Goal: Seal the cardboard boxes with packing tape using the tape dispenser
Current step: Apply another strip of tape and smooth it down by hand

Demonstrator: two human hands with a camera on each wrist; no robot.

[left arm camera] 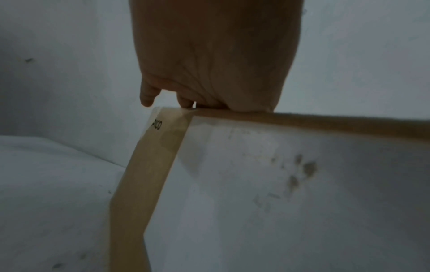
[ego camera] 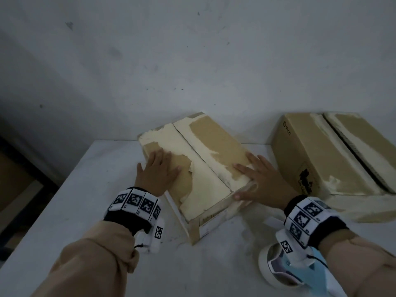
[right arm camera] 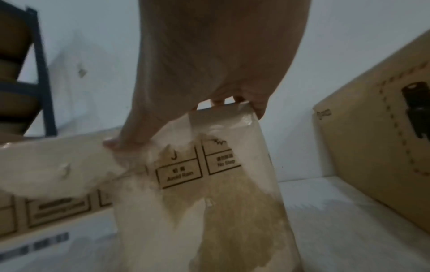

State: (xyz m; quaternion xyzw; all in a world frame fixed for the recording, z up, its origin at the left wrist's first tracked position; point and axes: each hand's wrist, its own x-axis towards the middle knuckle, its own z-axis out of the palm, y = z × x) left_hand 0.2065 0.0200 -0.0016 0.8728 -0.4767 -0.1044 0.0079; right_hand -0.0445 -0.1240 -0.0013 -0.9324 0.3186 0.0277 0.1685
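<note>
A worn cardboard box (ego camera: 205, 159) with torn, pale patches lies in the middle of the white table (ego camera: 85, 211), its two top flaps closed with a dark seam between them. My left hand (ego camera: 158, 170) lies flat on the left flap, fingers straight. At the box's near right corner my right hand (ego camera: 261, 179) presses with fingers spread on top and the thumb against the front face. The left wrist view shows my left hand (left arm camera: 209, 64) on the box (left arm camera: 256, 184) edge. The tape dispenser (ego camera: 276, 269), light blue with a white roll, lies on the table under my right wrist.
A second cardboard box (ego camera: 317, 155) stands at the right, its top flaps slightly apart; it also shows as the second box (right arm camera: 372, 147) in the right wrist view. A grey wall runs close behind the table. A dark metal shelf (right arm camera: 39, 73) stands to the left.
</note>
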